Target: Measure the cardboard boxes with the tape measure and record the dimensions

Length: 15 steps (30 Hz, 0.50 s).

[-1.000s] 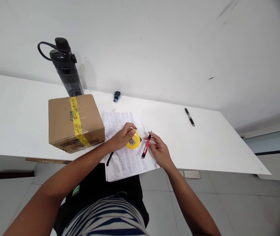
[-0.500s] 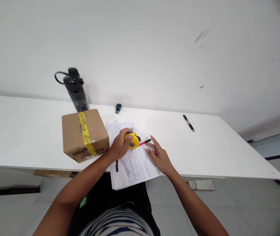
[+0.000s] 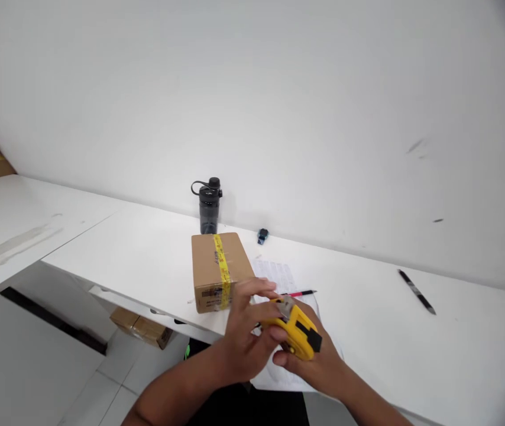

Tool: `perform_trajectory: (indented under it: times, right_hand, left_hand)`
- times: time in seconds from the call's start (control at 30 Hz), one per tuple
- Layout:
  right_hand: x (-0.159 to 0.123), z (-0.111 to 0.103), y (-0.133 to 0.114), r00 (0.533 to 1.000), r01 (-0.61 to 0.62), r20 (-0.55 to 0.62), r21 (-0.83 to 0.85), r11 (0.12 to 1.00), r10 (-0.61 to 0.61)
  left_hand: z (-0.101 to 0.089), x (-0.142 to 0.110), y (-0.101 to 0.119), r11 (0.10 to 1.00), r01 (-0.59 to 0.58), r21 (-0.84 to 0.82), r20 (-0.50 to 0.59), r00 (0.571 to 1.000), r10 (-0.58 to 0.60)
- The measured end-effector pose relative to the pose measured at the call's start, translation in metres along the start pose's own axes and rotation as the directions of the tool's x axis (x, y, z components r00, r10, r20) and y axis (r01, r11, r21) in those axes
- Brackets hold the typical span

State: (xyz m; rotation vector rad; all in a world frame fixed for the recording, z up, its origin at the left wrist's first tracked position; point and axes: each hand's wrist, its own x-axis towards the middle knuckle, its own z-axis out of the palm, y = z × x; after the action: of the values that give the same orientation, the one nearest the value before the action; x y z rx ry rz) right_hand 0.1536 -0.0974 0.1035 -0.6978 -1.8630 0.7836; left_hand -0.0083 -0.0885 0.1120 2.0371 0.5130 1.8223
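A yellow tape measure [image 3: 300, 338] with black trim is raised above the papers, between my two hands. My right hand [image 3: 323, 364] is closed around its body from the right and underneath. On the other side, my left hand [image 3: 246, 337] has its thumb and fingers bent at the metal end of the tape measure, gripping it there; the exact fingertip contact is partly hidden. Handwritten sheets of paper [image 3: 281, 377] lie below, largely covered by my hands. A pink and black pen [image 3: 303, 293] rests on the sheets, just beyond the tape measure.
A taped cardboard box [image 3: 206, 260] stands left of the papers, with a dark bottle [image 3: 209, 207] behind it. A wristwatch [image 3: 262, 235] sits near the wall. A black pen [image 3: 416, 291] lies on the right of the white table [image 3: 146, 248]. More cartons [image 3: 141, 327] are under the table.
My view has swung left. The tape measure has been lifted off the papers and turned. My right hand has come from beside the pen onto it; my left hand has shifted to its end.
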Motion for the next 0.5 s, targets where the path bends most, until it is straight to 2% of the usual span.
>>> perform_trajectory:
  times: [0.07,0.1,0.13,0.2,0.27,0.3,0.37,0.4,0.43,0.5]
  right_hand:
    - [0.014,0.009,-0.001,0.997,0.06,0.048,-0.069,0.996,-0.057]
    - [0.02,0.013,-0.001,0.991,0.114,0.087,-0.134,0.984,-0.103]
    - [0.026,0.015,0.0,0.979,0.183,0.132,-0.208,0.961,-0.158]
    - [0.038,0.018,0.001,0.937,0.325,0.24,-0.34,0.883,-0.253]
    - [0.05,0.019,-0.001,0.895,0.414,0.348,-0.418,0.808,-0.279]
    - [0.056,0.018,-0.003,0.877,0.436,0.402,-0.431,0.79,-0.265]
    - [0.072,0.009,-0.006,0.846,0.423,0.498,-0.415,0.806,-0.188]
    - [0.081,0.002,-0.007,0.84,0.38,0.528,-0.403,0.833,-0.127]
    - [0.09,-0.008,-0.006,0.836,0.31,0.546,-0.394,0.865,-0.05]
    - [0.107,-0.031,0.0,0.849,0.097,0.509,-0.414,0.905,0.142]
  left_hand:
    - [-0.019,-0.003,0.007,0.982,0.174,-0.072,-0.105,0.978,-0.181]
    - [-0.029,-0.004,0.011,0.949,0.277,-0.15,-0.123,0.947,-0.296]
    - [-0.04,-0.005,0.014,0.893,0.382,-0.24,-0.121,0.901,-0.418]
    - [-0.061,-0.004,0.021,0.727,0.565,-0.391,-0.084,0.765,-0.639]
    - [-0.079,-0.002,0.025,0.584,0.681,-0.442,-0.015,0.645,-0.764]
    - [-0.087,0.0,0.026,0.543,0.72,-0.432,0.026,0.612,-0.791]
    - [-0.102,0.004,0.024,0.503,0.772,-0.388,0.098,0.578,-0.81]
    - [-0.11,0.007,0.021,0.486,0.791,-0.37,0.119,0.56,-0.82]
    - [-0.118,0.009,0.017,0.464,0.811,-0.357,0.129,0.535,-0.835]
    - [-0.135,0.015,0.004,0.423,0.843,-0.331,0.111,0.48,-0.87]
